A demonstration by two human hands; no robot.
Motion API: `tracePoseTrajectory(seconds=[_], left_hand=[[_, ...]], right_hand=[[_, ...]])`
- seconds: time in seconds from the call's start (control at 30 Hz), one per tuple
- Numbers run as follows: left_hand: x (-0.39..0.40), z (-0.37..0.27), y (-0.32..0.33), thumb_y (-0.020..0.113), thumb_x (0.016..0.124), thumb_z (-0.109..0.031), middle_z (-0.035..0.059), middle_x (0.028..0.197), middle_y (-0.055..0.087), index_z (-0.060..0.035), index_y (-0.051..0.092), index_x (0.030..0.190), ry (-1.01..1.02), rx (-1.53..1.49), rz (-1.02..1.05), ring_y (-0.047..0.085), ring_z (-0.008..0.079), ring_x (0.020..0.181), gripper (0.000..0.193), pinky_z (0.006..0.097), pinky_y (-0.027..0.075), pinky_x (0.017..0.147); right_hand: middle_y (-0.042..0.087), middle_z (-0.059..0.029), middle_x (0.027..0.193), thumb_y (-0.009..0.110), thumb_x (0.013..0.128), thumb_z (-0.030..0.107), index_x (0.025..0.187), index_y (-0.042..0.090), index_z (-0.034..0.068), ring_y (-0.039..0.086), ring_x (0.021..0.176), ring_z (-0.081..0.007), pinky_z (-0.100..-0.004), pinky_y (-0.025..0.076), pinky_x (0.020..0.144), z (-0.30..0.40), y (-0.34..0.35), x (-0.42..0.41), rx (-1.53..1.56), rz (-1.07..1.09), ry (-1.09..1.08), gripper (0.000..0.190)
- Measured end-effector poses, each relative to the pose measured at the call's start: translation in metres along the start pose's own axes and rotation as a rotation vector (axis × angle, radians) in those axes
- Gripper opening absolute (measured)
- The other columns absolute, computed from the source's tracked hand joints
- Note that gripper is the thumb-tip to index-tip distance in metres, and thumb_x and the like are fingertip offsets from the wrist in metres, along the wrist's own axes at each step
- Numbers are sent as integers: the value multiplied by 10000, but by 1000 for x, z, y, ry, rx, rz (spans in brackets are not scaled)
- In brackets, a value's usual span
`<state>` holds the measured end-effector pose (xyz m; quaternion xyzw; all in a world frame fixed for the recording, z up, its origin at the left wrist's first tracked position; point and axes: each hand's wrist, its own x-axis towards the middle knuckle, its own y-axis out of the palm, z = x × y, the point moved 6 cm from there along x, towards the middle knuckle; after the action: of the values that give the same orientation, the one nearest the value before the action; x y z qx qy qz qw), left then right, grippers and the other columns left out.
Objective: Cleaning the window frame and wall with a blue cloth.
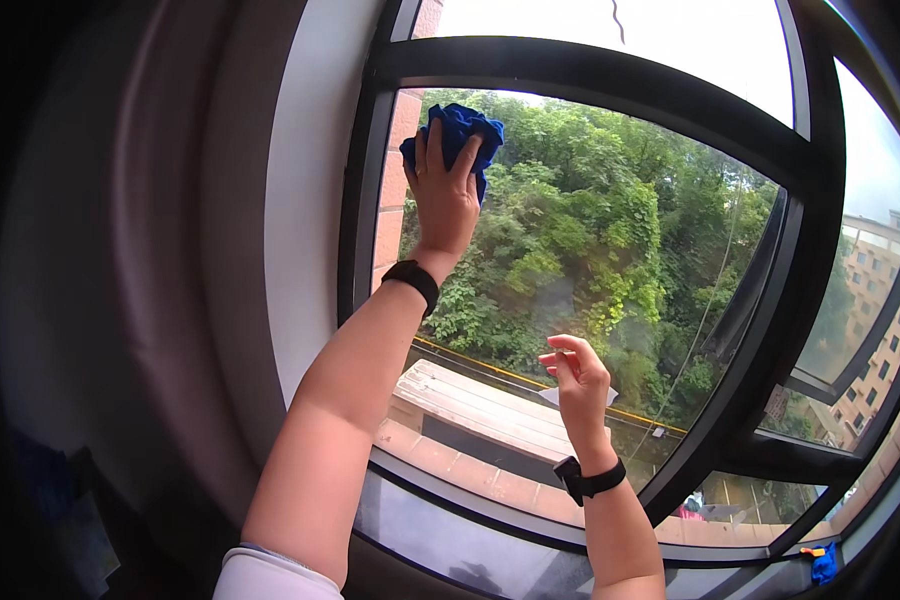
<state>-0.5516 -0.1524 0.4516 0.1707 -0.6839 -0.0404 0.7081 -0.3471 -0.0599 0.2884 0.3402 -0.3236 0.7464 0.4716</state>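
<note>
A crumpled blue cloth [461,135] lies against the upper left of a window pane [570,217]. Spread over it, my left hand [444,187] presses the cloth to the glass, with a black band around the wrist. Lower and to the right, my right hand [581,375] is raised before the same pane, its fingers curled and the thumb near them. Nothing large shows in that hand; whether something tiny is pinched there, I cannot tell. A black watch [589,478] is on the right wrist.
Dark window frame bars [585,64] surround the pane. A sill [450,517] runs below it. At the lower right lies another blue cloth [823,566] beside an orange item [811,552]. A curtain [172,225] hangs at the left. Trees and a pale ledge stand outside.
</note>
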Motion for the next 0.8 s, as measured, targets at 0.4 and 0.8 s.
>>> tracePoseTrajectory(seconds=[0.4, 0.8], left_hand=[[18, 48, 3, 599, 828, -116, 226, 1332, 379, -192, 519, 1249, -15, 27, -46, 361, 390, 1255, 435, 555, 311, 987], [-108, 28, -46, 471, 937, -363, 268, 1403, 250, -162, 434, 1337, -27, -24, 221, 266, 468, 1280, 449, 561, 206, 1040]], right_hand=[[636, -64, 860, 531, 824, -90, 964, 623, 30, 662, 776, -147, -246, 507, 668, -1, 0, -4, 39, -79, -11, 206], [642, -62, 875, 532, 806, -89, 968, 623, 38, 659, 772, -139, -241, 485, 648, 0, 1, -6, 12, -127, -20, 225]])
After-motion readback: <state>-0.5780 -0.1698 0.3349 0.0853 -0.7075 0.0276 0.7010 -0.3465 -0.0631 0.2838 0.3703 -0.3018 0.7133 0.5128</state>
